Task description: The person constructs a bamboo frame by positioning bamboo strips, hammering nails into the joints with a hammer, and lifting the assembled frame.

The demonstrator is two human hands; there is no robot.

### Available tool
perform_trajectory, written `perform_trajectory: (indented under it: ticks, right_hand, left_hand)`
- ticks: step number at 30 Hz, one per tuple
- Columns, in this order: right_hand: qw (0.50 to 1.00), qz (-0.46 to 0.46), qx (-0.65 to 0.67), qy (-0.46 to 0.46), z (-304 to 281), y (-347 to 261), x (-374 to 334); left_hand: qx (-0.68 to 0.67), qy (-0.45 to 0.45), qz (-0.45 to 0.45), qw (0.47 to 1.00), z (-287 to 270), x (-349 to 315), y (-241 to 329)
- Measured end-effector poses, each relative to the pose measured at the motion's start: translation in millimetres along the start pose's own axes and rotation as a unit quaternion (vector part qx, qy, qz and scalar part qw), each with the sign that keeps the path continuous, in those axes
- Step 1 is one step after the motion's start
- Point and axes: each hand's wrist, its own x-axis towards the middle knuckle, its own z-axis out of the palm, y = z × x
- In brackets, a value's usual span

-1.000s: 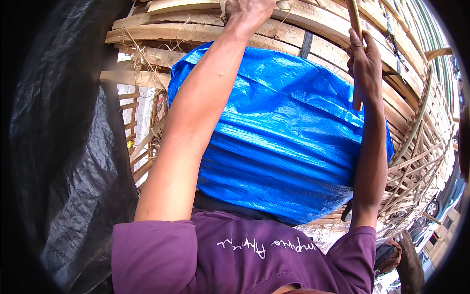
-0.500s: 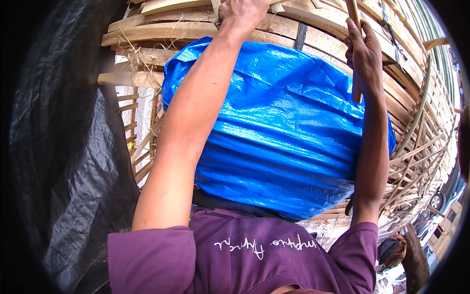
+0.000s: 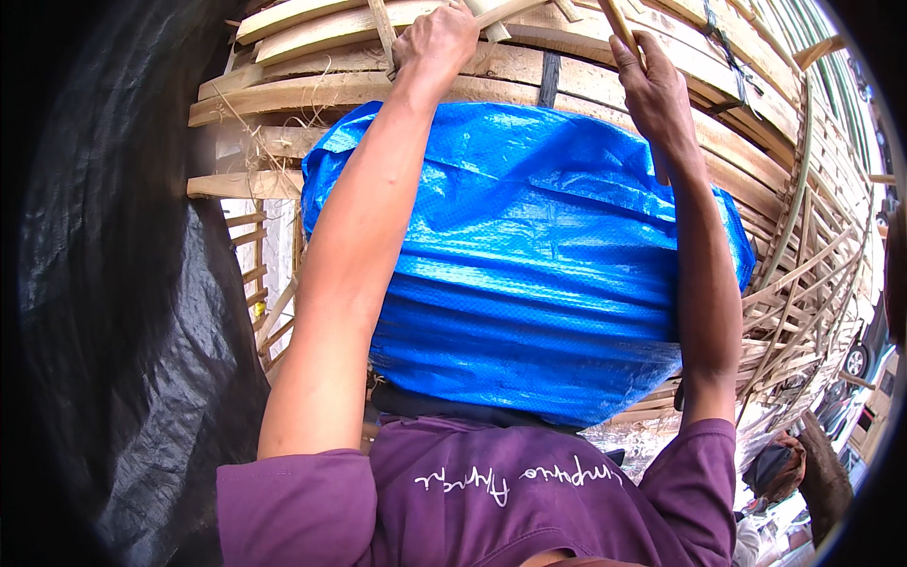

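Observation:
My left hand point(image 3: 436, 42) is closed at the top of the view, gripping a wooden strip point(image 3: 510, 11) that sticks out to its right. Another upright wooden strip point(image 3: 383, 36) stands against its left side. To the right, my right hand point(image 3: 654, 90) wraps round a wooden handle point(image 3: 616, 21). The handle's far end runs past the upper edge, so any tool head is hidden. Below both hands a blue tarp point(image 3: 539, 236) covers my lap, creased and shiny.
Stacked wooden slats point(image 3: 312, 94) lie beyond the tarp. A black plastic sheet point(image 3: 123, 312) hangs along the left. Woven or piled thin strips point(image 3: 803, 274) spread on the right, with a parked vehicle point(image 3: 858, 359) past them. A dark bundle point(image 3: 777, 470) sits at lower right.
My right hand has moved left and a little farther away with the handle, closer to my left hand. My left hand keeps its grip; the whole view has shifted slightly.

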Motion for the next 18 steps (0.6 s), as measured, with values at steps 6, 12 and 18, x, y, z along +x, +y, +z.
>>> perform_trajectory:
  ticks: [6,12,18]
  right_hand:
    - [0.999,-0.038,-0.02,0.012,-13.1,-13.4,7.2]
    - [0.996,-0.055,0.005,0.067,-26.0,-47.2,7.1]
    - [0.997,0.007,-0.076,-0.012,-27.1,-19.9,16.7]
  left_hand:
    - [-0.028,-0.013,-0.016,0.999,-10.3,-11.1,8.7]
    - [-0.025,-0.023,-0.02,0.999,-12.4,-8.7,4.7]
    - [-0.02,-0.042,-0.018,0.999,-3.7,-7.2,8.1]
